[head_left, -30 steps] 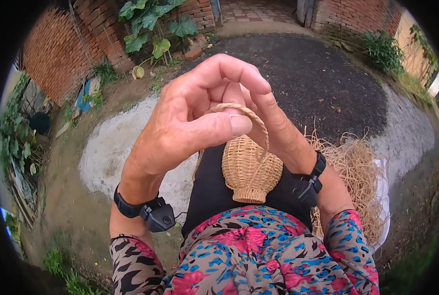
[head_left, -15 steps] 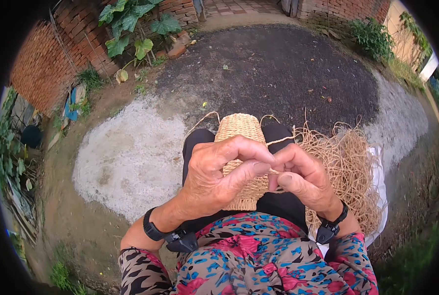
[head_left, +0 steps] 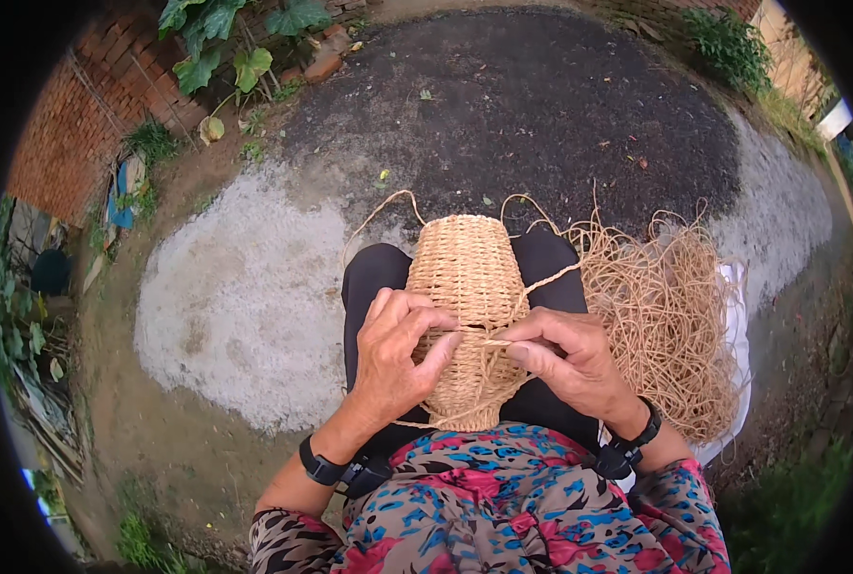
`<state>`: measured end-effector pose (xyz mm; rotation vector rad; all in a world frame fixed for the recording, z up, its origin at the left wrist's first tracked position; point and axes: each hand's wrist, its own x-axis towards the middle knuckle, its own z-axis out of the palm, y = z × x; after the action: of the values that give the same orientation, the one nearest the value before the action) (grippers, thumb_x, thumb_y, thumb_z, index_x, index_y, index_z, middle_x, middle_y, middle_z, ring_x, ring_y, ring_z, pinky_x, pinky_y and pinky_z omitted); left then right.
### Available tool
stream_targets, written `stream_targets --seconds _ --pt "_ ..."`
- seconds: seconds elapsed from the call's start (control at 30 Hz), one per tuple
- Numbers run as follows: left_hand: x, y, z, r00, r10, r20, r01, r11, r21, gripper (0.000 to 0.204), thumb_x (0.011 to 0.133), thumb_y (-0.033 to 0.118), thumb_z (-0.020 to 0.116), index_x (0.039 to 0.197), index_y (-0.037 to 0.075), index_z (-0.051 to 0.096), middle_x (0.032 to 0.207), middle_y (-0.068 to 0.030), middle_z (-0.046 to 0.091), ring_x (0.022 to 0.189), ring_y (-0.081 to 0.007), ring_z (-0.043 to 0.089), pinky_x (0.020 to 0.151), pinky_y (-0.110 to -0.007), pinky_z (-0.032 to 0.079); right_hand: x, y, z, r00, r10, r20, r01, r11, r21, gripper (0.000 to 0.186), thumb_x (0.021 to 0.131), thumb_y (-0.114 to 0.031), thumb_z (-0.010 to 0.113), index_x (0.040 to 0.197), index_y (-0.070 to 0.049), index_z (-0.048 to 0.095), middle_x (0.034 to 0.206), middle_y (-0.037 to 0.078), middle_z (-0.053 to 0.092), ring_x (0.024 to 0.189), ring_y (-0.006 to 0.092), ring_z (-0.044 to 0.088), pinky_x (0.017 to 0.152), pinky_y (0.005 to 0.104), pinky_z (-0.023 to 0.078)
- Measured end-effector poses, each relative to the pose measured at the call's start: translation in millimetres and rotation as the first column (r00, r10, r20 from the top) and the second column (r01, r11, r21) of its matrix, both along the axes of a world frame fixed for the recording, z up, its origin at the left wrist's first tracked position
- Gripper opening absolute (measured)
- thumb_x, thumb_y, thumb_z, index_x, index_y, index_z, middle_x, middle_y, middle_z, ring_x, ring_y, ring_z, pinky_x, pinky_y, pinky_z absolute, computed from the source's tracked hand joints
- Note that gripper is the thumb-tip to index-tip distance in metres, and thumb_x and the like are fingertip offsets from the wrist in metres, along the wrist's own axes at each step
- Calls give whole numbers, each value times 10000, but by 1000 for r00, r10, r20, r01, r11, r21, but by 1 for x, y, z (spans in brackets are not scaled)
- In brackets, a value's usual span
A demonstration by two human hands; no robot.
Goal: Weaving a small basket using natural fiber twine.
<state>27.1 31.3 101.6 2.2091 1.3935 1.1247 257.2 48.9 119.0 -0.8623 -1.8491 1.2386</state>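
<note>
A woven straw basket (head_left: 464, 263) lies across my lap on dark trousers (head_left: 369, 287), with a darker gap across its middle and loose cords (head_left: 551, 277) trailing from it. My left hand (head_left: 403, 349) has curled fingers gripping the basket's left side, thumb near that gap. My right hand (head_left: 570, 364) pinches a cord (head_left: 498, 342) between thumb and forefinger over the basket, just right of its middle. Both wrists wear black straps with small devices.
A tangled heap of straw cord (head_left: 664, 325) lies on white material (head_left: 737, 287) at my right. Around me are dark gravel (head_left: 503, 105) and pale concrete (head_left: 226, 287). Leafy plants (head_left: 197, 38) and a brick wall (head_left: 63, 143) stand at the back left.
Both hands have come down from high above the lap onto the basket. They have moved apart: the left shifted to the basket's left side, the right still pinches cord. More of the basket now shows.
</note>
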Motion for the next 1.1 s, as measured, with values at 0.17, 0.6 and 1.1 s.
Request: stream_targets --seconds 0.17,0.6,1.1 --pt "-1 -2 -5 997 46 60 -46 999 -6 187 694 15 757 846 41 652 856 -84 594 828 -257 570 717 -364 462 -14 13 -10 998 -22 59 21 1000 5 152 905 -84 651 1029 -3 682 873 112 692 772 203 686 668 302 523" --pt "-4 7 -9 992 -15 121 20 999 -41 140 713 52 744 806 70 640 796 -56 562 751 -240 566 671 -368 431 -20 27 13 872 -77 483 -164 885 437 64 803 -30 637 865 -15 634 726 99 592 645 282 632 538 373 505" --pt "-15 7 -6 978 -25 205 63 981 -182 89 751 -10 701 822 13 652 751 -59 567 654 -159 570 583 -293 468 -23 31 26 843 20 538 -236 912 334 129 816 -28 625 842 11 505 722 166 552 622 360 611 533 434 477"
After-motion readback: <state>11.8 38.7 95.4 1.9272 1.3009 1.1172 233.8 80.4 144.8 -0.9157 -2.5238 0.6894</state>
